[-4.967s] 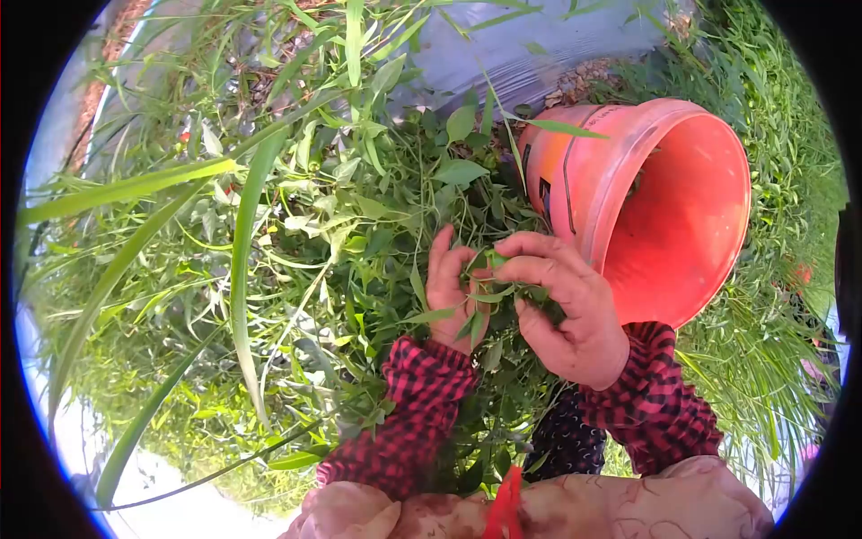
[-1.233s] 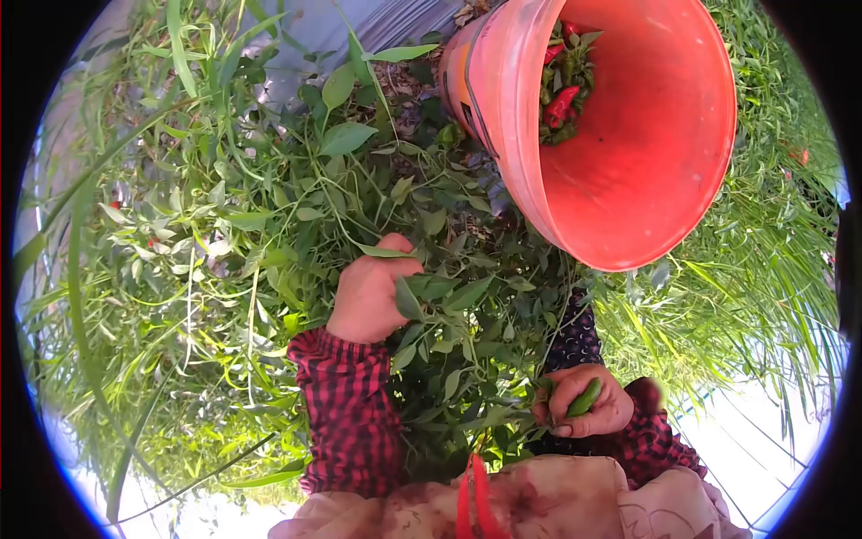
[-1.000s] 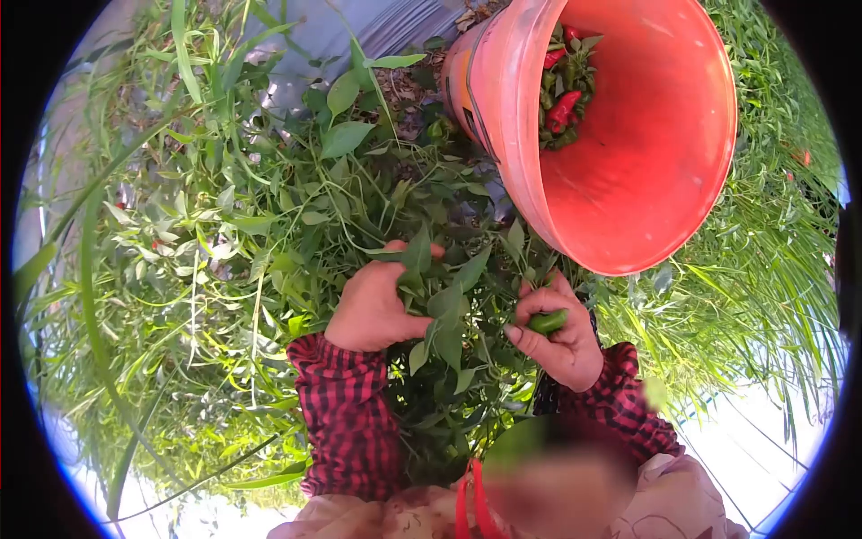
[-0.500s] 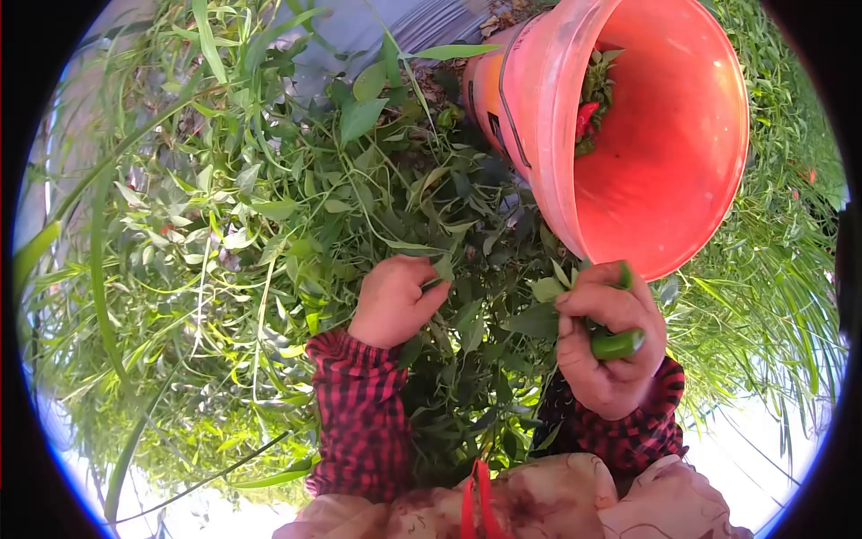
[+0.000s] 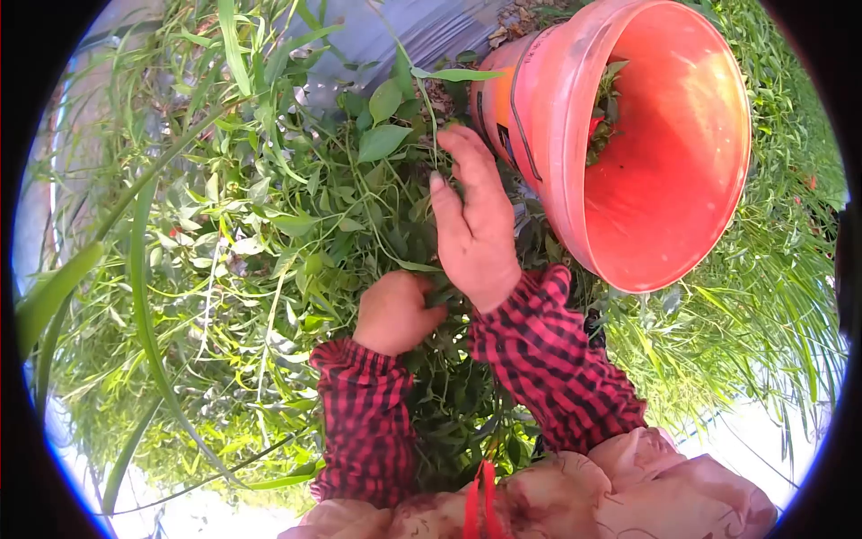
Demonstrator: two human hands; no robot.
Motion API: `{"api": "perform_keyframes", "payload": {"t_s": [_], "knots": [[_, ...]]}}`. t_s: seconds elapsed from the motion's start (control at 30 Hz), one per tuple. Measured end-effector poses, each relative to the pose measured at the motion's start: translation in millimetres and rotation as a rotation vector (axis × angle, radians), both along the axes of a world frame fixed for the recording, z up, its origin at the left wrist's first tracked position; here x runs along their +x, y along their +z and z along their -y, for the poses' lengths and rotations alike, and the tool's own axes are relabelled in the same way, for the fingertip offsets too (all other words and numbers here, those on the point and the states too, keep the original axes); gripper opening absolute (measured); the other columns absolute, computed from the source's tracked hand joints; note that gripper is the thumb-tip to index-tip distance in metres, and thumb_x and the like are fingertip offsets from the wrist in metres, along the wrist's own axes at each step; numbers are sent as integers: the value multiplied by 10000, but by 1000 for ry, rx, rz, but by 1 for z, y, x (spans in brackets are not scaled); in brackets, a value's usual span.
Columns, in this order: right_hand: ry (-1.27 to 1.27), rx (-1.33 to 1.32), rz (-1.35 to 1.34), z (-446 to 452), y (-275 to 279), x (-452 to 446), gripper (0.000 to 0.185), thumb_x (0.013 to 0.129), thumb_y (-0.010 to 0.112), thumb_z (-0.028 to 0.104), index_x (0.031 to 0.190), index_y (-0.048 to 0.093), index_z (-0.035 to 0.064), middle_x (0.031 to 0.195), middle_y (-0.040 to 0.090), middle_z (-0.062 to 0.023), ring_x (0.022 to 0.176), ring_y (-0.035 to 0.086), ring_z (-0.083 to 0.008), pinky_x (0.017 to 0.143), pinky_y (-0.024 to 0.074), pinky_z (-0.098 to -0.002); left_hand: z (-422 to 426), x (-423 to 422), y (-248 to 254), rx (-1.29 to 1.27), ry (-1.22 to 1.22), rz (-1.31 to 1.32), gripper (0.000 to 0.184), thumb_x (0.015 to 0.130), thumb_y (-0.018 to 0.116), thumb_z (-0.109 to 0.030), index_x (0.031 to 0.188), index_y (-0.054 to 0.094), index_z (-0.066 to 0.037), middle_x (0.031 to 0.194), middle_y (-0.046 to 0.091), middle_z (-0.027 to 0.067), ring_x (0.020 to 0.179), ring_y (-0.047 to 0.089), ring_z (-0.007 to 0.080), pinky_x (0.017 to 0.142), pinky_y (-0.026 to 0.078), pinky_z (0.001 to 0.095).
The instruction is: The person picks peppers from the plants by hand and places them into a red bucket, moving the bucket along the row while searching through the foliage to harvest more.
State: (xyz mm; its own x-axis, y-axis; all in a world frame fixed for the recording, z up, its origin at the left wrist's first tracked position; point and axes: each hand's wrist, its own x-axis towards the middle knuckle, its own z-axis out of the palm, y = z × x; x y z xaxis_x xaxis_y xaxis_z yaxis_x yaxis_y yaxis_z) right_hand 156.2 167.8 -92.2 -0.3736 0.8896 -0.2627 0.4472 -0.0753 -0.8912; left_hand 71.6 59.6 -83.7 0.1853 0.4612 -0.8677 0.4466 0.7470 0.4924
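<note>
My left hand (image 5: pixel 395 313) is curled among the pepper plant's leaves (image 5: pixel 382 142), back toward the camera; foliage hides its fingertips and whatever they hold. Above it and to its right, my right hand (image 5: pixel 476 216) reaches up into the plant, fingers stretched and thumb apart, beside a thin stem. No pepper shows in it. The orange-red bucket (image 5: pixel 664 207) lies tilted at the upper right, mouth facing the camera, close to my right hand. Inside its left wall some green leaves and a bit of red (image 5: pixel 596 126) are visible, partly hidden by the rim.
Long grass blades (image 5: pixel 144 278) cross the left side. Grey plastic sheeting (image 5: pixel 404 36) lies at the top, with dry leaves near the bucket. Dense grass grows at the right. My checked sleeves and light pink clothing (image 5: pixel 575 490) fill the lower middle.
My right hand has moved up and left from below the bucket rim, its fingers now stretched; the green peppers it held are no longer seen. My left hand stays low among the leaves.
</note>
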Motion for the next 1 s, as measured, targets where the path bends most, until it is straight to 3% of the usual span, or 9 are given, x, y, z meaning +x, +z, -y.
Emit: {"api": "perform_keyframes", "payload": {"t_s": [0.07,0.17,0.27,0.3,0.37,0.5,0.6,0.73,1.0], "knots": [[-114,157,311,-3,-84,-7,495,722,552,0,1195,406,-14,1285,351,-226,1178,346,-411,992,310,-435,-2,1,0,16,-26,-16,249,656,631,-267,739,644,-33,786,596,135,807,574,319,673,467,409],[-113,-232,813,-29,-137,-17,724,664,678,165,1285,321,65,1341,294,-214,1224,316,-384,998,312,-440,5,1,-1,149,-18,-24,219,640,631,-236,665,603,-21,807,554,100,782,563,319,652,452,431],[40,-465,934,-41,-157,-21,827,649,719,248,1321,259,104,1370,255,-196,1241,307,-358,1006,309,-437,2,0,2,166,-47,-34,213,641,631,-234,671,609,-24,818,558,100,791,564,316,653,452,431],[23,-523,927,-36,-171,-20,873,656,726,265,1346,209,128,1326,364,-178,1181,409,-345,976,352,-425,1,0,3,158,-39,-39,216,635,632,-237,674,616,-25,791,575,111,780,568,323,649,453,432],[157,-575,848,-29,-199,0,703,682,698,244,1286,362,118,1132,560,-162,1021,554,-316,897,428,-391,-1,0,4,129,-30,-26,221,631,633,-240,677,620,-25,768,581,121,766,571,327,644,455,432],[35,-336,523,-8,-148,17,357,694,616,118,1043,581,47,951,615,-164,902,592,-289,812,454,-331,-5,-1,3,98,5,-2,237,627,631,-253,699,628,-28,714,583,146,720,575,337,618,455,423],[127,-164,334,23,-85,45,310,709,552,9,1014,575,61,922,592,-150,852,577,-298,772,455,-332,-8,-5,5,111,85,90,242,637,629,-261,715,621,-33,718,579,142,713,573,335,610,448,415],[184,-338,297,67,-8,76,306,702,540,-17,989,562,84,885,532,-149,839,546,-344,712,460,-386,-16,-10,20,123,152,209,239,652,635,-266,723,610,-40,707,567,136,703,568,335,610,439,410],[156,-433,44,101,5,100,358,660,516,-107,973,564,60,867,489,-132,822,541,-325,711,455,-359,-25,-17,45,240,-55,52,376,648,679,-185,991,573,-75,851,588,124,762,581,323,655,456,374]]}}
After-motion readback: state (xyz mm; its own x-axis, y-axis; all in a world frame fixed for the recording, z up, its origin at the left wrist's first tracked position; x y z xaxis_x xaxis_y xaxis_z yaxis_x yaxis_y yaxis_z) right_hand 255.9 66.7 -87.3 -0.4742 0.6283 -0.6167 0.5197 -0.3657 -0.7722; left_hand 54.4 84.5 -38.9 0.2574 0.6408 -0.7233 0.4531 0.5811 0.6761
